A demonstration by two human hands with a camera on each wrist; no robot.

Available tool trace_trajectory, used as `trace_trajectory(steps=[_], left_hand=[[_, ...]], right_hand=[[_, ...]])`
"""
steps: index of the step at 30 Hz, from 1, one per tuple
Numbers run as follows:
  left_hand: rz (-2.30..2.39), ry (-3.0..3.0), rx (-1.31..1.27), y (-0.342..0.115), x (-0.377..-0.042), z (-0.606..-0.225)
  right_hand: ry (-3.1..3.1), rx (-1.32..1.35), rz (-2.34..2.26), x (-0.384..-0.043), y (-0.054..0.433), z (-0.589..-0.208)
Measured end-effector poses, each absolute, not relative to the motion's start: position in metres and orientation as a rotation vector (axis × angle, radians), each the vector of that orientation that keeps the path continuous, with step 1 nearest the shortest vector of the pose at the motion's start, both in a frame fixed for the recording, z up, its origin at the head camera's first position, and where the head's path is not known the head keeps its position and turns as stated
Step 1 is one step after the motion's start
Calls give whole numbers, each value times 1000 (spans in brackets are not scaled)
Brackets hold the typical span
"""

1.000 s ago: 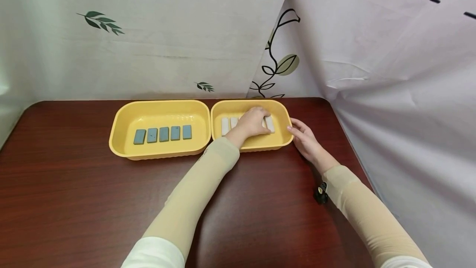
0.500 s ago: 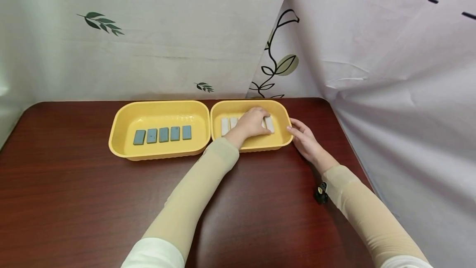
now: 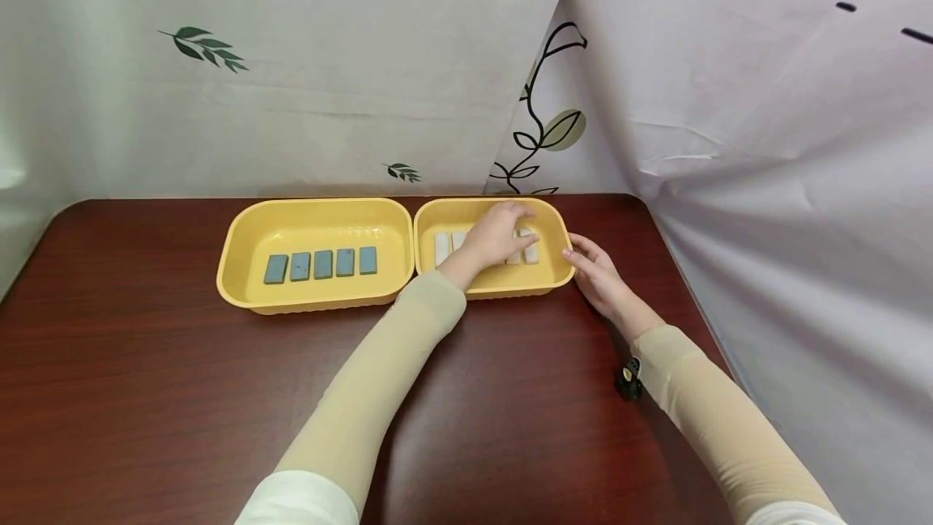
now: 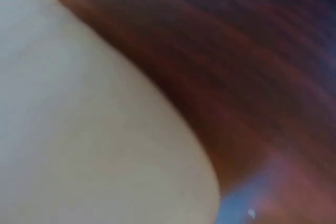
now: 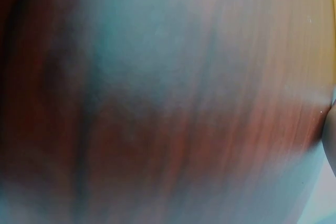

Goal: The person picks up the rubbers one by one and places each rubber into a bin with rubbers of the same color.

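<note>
In the head view my left hand [image 3: 496, 235] hovers low over the smaller yellow tray [image 3: 550, 259], thumb and fingers spread apart. Beneath it lies a row of white blocks [image 3: 441, 249], and the middle of that row is hidden by the hand. The rightmost white block [image 3: 531, 253] sits just past the thumb tip. My right hand [image 3: 599, 278] holds this tray's right end, its thumb on the rim and its fingers along the outside. Only a blurred sleeve [image 4: 105, 129] over the table fills most of the left wrist view.
A larger yellow tray [image 3: 321, 227] stands close against the smaller one on the left, with several blue-grey blocks [image 3: 323, 264] in a row. Both are at the back of the dark wooden table [image 3: 182, 395]. White patterned cloth [image 3: 328, 87] hangs behind and on the right.
My left fingers have spread and lifted away from the rightmost white block, which they spanned before. The right hand keeps its place at the tray's end. The head view has shifted slightly.
</note>
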State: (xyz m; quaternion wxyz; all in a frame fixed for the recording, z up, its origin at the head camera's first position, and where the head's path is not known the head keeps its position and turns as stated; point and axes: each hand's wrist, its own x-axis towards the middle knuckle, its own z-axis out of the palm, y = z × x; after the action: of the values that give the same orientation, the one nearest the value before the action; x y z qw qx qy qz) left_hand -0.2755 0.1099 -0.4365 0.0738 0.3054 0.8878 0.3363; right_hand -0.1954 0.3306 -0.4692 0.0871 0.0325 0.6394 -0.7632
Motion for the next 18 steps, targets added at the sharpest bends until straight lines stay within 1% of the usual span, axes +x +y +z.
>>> trace_trajectory(steps=[10, 18], left_hand=[[1095, 2648, 978, 92, -265, -402], [1129, 2641, 1039, 63, -255, -387]], right_hand=[[1885, 108, -2286, -196, 332, -468], [1874, 101, -2293, -196, 331, -469]])
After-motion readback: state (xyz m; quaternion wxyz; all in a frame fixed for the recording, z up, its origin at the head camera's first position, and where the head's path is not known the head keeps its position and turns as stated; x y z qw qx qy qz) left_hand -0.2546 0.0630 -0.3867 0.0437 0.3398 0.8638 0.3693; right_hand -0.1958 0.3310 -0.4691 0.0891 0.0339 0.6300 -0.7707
